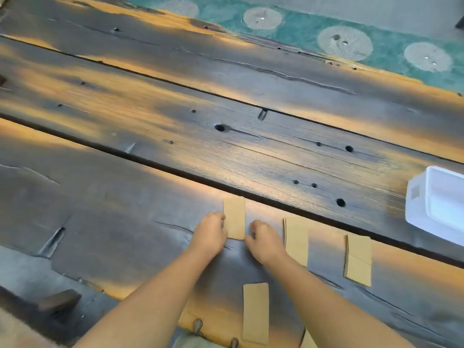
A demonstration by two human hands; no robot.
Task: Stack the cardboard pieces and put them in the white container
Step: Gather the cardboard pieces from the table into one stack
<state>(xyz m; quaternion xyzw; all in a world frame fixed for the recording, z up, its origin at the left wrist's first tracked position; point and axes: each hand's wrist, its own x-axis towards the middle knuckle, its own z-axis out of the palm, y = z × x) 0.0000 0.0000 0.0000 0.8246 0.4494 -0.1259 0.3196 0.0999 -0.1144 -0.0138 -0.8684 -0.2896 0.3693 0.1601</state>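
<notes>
A tan cardboard piece (234, 217) lies flat on the dark wooden table. My left hand (211, 234) touches its left edge with curled fingers. My right hand (263, 241) sits at its lower right corner, fingers bent. More cardboard lies nearby: one piece (297, 238) just right of my right hand, a small stack (358, 259) further right, one piece (255, 312) near the table's front edge, and a corner of another (308, 340) at the bottom. The white container (416, 212) stands at the right edge, open side up, partly cut off.
The table (150, 121) is made of dark scorched planks with holes and long gaps between boards. A teal patterned rug (313, 33) shows beyond the far edge. A dark wooden block (59, 301) sits at the lower left.
</notes>
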